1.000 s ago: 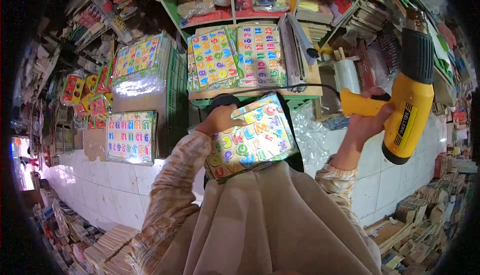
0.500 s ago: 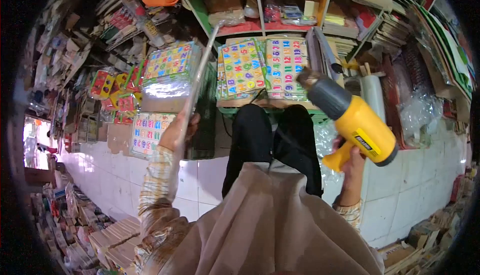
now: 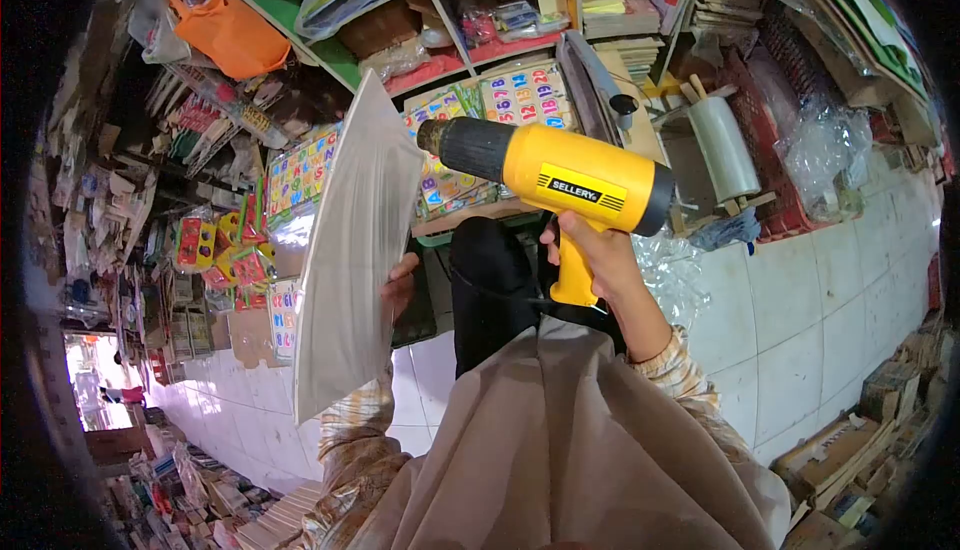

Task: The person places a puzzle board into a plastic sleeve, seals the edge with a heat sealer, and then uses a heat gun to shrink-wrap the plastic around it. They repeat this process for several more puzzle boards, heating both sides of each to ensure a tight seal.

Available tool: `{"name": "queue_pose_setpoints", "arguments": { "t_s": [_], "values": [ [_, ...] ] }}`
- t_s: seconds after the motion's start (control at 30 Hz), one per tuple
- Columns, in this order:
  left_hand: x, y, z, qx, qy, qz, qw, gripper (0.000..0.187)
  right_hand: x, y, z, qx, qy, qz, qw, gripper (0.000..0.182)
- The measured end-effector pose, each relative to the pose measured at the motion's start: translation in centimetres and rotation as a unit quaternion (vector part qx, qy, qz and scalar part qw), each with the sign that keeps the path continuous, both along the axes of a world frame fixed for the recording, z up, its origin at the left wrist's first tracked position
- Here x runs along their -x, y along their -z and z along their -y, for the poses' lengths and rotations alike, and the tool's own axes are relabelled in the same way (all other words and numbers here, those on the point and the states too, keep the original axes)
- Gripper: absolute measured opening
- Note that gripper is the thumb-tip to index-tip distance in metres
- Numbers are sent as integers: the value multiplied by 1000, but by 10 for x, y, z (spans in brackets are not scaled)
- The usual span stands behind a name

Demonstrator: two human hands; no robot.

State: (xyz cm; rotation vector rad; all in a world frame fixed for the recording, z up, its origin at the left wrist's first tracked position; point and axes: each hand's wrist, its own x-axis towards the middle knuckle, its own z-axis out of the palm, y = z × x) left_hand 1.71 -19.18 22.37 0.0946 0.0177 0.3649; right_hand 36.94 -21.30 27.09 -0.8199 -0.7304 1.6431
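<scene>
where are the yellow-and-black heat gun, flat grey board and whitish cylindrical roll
Yellow-and-black heat gun (image 3: pixel 582 187), head view: label on barrel.
Flat grey board (image 3: pixel 348 260), head view: broad face.
Whitish cylindrical roll (image 3: pixel 725 150), head view: curved side.

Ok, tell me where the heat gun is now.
In the head view, the yellow SELLERY heat gun is just above centre, in the right grip, its nozzle pointing left at the pale plastic-covered board.
</scene>
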Motion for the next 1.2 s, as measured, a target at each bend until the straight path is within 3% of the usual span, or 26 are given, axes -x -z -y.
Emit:
{"name": "queue_pose_setpoints", "arguments": {
  "t_s": [0.17,0.27,0.37,0.4,0.53,0.57,0.67,0.9,1.03,1.07,1.2],
  "values": [
    [-7,-17,3,14,0,-8,1000,50,7,24,0,48,-8,14,999,27],
    [-10,-20,14,-9,-117,-51,992,46,10,38,0,84,-7,36,996,27],
    [-6,-15,9,-8,-40,-17,999,34,10,39,5,115,3,36,993,26],
    [-5,-14,12,1,-92,-40,995,33,10,38,8,122,7,32,992,25],
    [-20,-13,19,20,-225,-3,974,39,7,21,23,89,-26,-38,995,25],
    [-24,-14,17,20,-236,38,971,46,7,16,26,59,-37,-33,997,31],
    [-21,-3,15,-11,-317,7,948,47,9,3,33,-3,-68,-17,998,49],
    [-15,0,11,25,-308,65,949,47,14,2,52,-37,-139,-23,989,51],
    [-6,19,-4,25,-307,96,947,47,17,0,60,-51,-201,6,978,37],
    [-4,24,-8,26,-305,104,946,46,18,2,63,-53,-209,42,976,26],
    [3,45,-17,40,-309,142,940,46,8,-4,72,12,-295,48,954,21]
  ]
}}
